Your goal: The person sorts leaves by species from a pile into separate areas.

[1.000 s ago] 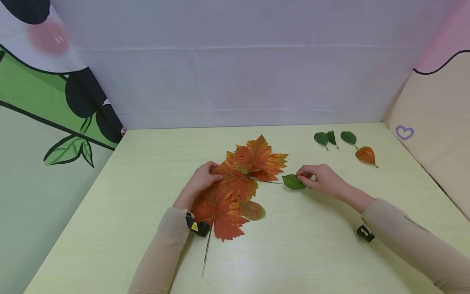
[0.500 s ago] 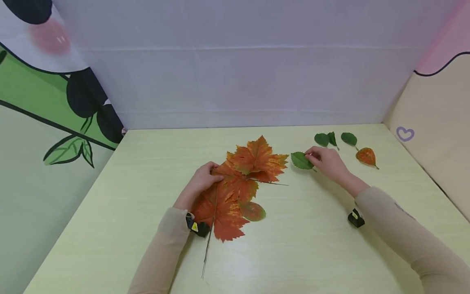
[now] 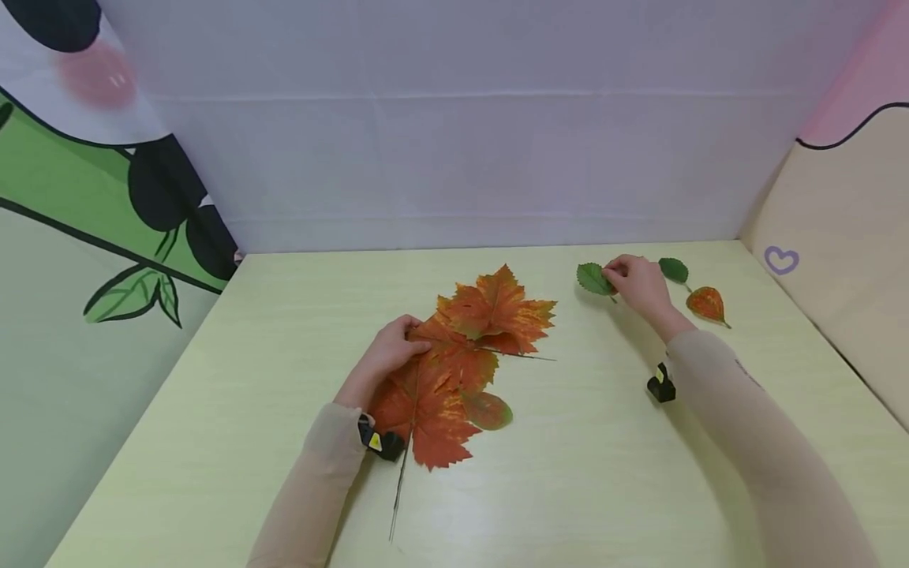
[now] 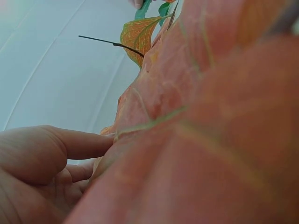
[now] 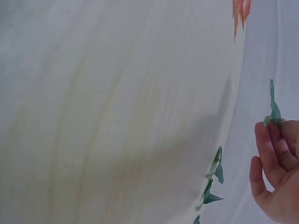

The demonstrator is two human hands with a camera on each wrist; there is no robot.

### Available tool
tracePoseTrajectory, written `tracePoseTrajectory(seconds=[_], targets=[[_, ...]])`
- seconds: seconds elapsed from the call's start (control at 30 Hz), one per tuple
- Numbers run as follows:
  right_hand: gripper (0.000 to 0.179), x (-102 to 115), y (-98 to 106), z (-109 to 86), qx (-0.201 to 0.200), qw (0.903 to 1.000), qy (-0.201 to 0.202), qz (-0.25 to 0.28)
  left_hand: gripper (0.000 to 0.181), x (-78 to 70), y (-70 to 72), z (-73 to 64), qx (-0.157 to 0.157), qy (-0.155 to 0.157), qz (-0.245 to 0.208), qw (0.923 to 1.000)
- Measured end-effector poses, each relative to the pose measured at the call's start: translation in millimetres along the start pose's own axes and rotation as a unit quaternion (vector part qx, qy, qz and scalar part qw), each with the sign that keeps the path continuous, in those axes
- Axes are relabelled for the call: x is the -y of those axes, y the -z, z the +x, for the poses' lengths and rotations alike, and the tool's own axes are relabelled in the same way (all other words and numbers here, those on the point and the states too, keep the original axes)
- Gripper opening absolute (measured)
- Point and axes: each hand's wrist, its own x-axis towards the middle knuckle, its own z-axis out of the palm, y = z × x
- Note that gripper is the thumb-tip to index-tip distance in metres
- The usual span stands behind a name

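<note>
My left hand (image 3: 387,351) pinches the edge of an orange-red maple leaf bunch (image 3: 443,442) lying on the table. In the left wrist view the thumb (image 4: 88,143) presses at the leaf's edge, and large leaf surfaces (image 4: 210,154) fill the right side. Dark wire stems (image 3: 399,497) stick out toward the front, and another stem (image 3: 529,356) points right. An oval orange-green leaf (image 3: 490,411) lies against the bunch. At the back right, my right hand (image 3: 642,288) holds a small green leaf (image 3: 592,278) between thumb and fingers, above the table; the right wrist view shows this green leaf (image 5: 274,109) edge-on.
Beside the right hand lie a green leaf (image 3: 673,270) and an orange heart-shaped leaf (image 3: 706,304). In the right wrist view, more green leaves (image 5: 218,168) rest on the table (image 5: 93,116). A pale cloth wall (image 3: 454,173) stands behind the table, with printed panels at both sides.
My right hand has carried the green leaf away from the maple bunch, back and to the right, covering the pair of green leaves there. My left hand stays put.
</note>
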Motion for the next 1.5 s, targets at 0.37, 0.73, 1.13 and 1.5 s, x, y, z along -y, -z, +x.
tracePoseTrajectory(seconds=[0.37, 0.73, 1.13, 1.5], targets=[[0.027, -10, -6, 19.9, -0.038, 0.9973, -0.059, 0.020, 0.036, 3.8, -0.8, -0.7, -0.005, 0.002, -0.006, 1.0000], [0.032, -15, -11, 32.2, -0.021, 0.9934, -0.112, -0.011, 0.036, 2.5, -1.9, 1.6, -0.003, 0.006, -0.008, 0.9999], [0.034, -20, -12, 35.7, -0.018, 0.9910, -0.125, -0.043, 0.036, 3.9, -3.9, 2.9, -0.001, 0.007, -0.014, 0.9999], [0.038, -12, -6, 26.2, 0.003, 0.9962, -0.073, -0.048, 0.036, 2.1, -1.1, 1.8, -0.002, -0.001, -0.006, 1.0000]])
